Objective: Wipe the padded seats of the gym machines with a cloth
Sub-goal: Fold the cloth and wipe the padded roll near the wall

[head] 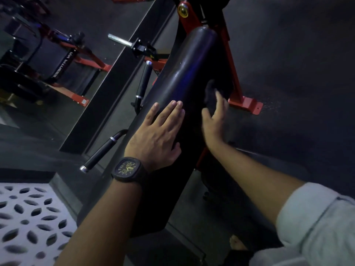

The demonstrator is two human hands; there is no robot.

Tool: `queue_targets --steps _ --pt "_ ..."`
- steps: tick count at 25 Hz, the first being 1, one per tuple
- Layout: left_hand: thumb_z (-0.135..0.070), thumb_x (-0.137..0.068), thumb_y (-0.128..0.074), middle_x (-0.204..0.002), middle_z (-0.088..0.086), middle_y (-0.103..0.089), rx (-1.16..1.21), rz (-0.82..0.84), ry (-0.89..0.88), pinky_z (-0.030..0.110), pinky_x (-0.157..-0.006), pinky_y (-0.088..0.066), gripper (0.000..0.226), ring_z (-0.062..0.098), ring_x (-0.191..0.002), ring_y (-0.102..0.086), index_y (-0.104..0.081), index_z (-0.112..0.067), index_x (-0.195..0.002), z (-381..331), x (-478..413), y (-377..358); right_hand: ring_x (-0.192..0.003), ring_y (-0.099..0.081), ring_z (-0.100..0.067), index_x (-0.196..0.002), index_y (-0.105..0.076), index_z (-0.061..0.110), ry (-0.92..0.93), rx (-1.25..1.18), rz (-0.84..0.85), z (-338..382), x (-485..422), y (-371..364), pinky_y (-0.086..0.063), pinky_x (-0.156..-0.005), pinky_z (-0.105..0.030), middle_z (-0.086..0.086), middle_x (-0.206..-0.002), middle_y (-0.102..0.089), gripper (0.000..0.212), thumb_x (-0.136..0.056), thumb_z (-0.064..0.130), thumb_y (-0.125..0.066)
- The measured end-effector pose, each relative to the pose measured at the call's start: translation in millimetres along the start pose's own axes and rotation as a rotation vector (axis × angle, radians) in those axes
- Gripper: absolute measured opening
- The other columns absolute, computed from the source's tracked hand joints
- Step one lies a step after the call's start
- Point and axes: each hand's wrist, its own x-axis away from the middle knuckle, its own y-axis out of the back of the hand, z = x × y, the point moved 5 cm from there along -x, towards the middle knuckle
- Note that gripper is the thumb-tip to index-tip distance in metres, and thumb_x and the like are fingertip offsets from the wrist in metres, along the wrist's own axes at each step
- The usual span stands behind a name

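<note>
Long black pad (192,70) runs from 7 to 1 o'clock. Left hand (157,135) lies flat on it, fingers straight, holding nothing. Right hand (213,120) at its 3 o'clock, blurred, fingers outstretched, pressing dark cloth (210,91) against pad's side. Cloth at 12 o'clock of that palm, under the fingertips.

The long seat pad (192,70) was black, smooth, vinyl-like padding with a faint sheen. The dark cloth (211,93) against it looked soft and matt. The machine frame (244,104) was red painted metal, and a weight peg (119,40) was bright polished metal. The floor (297,73) was dark, matt and grainy. A sleeve (317,217) was pale woven fabric.
</note>
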Motion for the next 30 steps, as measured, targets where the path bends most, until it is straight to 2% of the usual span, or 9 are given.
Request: queue_targets --steps 2,6,8,10,14,19,22,26,30 --pt "-0.044 -0.084 -0.05 -0.166 0.015 -0.023 -0.007 0.001 -0.001 0.052 -0.126 -0.011 0.085 0.027 -0.155 -0.02 -0.033 -0.002 -0.156 0.1 1.3 -0.3 -0.133 -0.046 -0.032 -0.148 -0.046 0.009 -0.185 0.008 -0.093 4.4 16.6 -4.1 -0.033 -0.112 -0.034 -0.019 -0.144 -0.049 0.067 -0.083 0.02 -0.057" --pt "-0.045 -0.082 -0.048 -0.166 0.014 -0.023 0.01 -0.012 -0.004 0.052 -0.126 -0.011 0.086 0.025 -0.155 -0.02 -0.034 -0.002 -0.155 1.3 0.1 -1.1 -0.146 -0.032 -0.03 -0.147 -0.038 0.004 0.215 0.01 0.092 6.3 51.9 -0.1 -0.025 -0.12 -0.028 -0.021 -0.157 -0.03 0.073 -0.081 0.006 -0.068" --pt "-0.045 -0.082 -0.047 -0.166 0.014 -0.024 0.007 -0.014 -0.004 0.052 -0.126 -0.011 0.086 0.025 -0.155 -0.02 -0.034 -0.002 -0.155 1.2 0.5 -0.4 -0.141 -0.037 -0.031 -0.145 -0.047 0.005 -0.098 -0.005 -0.066 -10.2 16.4 4.7 -0.025 -0.111 -0.014 -0.02 -0.155 -0.031 0.063 -0.086 0.01 -0.069" --pt "-0.046 -0.081 -0.045 -0.166 0.014 -0.023 0.0 -0.008 -0.008 0.052 -0.126 -0.011 0.087 0.025 -0.155 -0.02 -0.034 -0.002 -0.155 1.2 0.3 -1.1 -0.136 -0.044 -0.031 -0.146 -0.049 0.006 -0.239 0.042 -0.103 -11.4 30.2 -0.5 -0.029 -0.107 -0.019 -0.019 -0.15 -0.041 0.06 -0.09 0.019 -0.066" --pt "-0.047 -0.082 -0.044 -0.167 0.014 -0.022 0.005 -0.012 -0.014 0.052 -0.126 -0.008 0.087 0.025 -0.156 -0.017 -0.033 -0.002 -0.155 0.3 -0.1 -4.1 -0.143 -0.035 -0.018 -0.154 -0.036 0.013 0.214 0.081 0.07 -7.7 80.4 -8.3 -0.024 -0.113 -0.013 -0.013 -0.156 -0.038 0.067 -0.092 0.034 -0.05" --pt "-0.044 -0.081 -0.047 -0.167 0.015 -0.022 -0.014 -0.018 -0.016 0.051 -0.126 -0.007 0.088 0.026 -0.156 -0.017 -0.033 -0.001 -0.155 -0.4 0.6 -6.0 -0.136 -0.045 -0.026 -0.15 -0.043 0.013 -0.255 -0.07 -0.166 -20.9 56.9 -18.5 -0.035 -0.113 -0.034 -0.016 -0.147 -0.046 0.06 -0.092 0.021 -0.054" --pt "-0.044 -0.081 -0.047 -0.166 0.015 -0.024 -0.02 -0.024 -0.019 0.052 -0.126 -0.009 0.087 0.026 -0.155 -0.019 -0.034 -0.001 -0.155 -1.0 -0.1 -3.9 -0.136 -0.043 -0.024 -0.151 -0.042 0.013 0.011 -0.025 -0.044 -19.4 68.4 -15.8 -0.033 -0.109 -0.025 -0.016 -0.147 -0.045 0.063 -0.091 0.02 -0.055" --pt "-0.043 -0.081 -0.047 -0.166 0.015 -0.023 -0.031 -0.023 -0.017 0.051 -0.127 -0.007 0.086 0.027 -0.155 -0.019 -0.033 -0.002 -0.156 -1.4 -0.5 -3.3 -0.134 -0.047 -0.027 -0.154 -0.038 0.018 -0.341 -0.03 -0.12 -44.6 5.9 -10.2 -0.031 -0.098 -0.016 -0.016 -0.147 -0.045 0.059 -0.098 0.014 -0.057" --pt "-0.043 -0.081 -0.051 -0.166 0.014 -0.024 -0.043 -0.009 -0.003 0.052 -0.126 -0.008 0.087 0.027 -0.154 -0.021 -0.034 -0.002 -0.155 -1.1 -0.4 -0.8 -0.129 -0.047 -0.02 -0.154 -0.037 0.02 -0.124 -0.016 -0.044 -48.0 13.6 -5.5 -0.023 -0.084 0.009 -0.015 -0.146 -0.044 0.062 -0.097 0.007 -0.058"
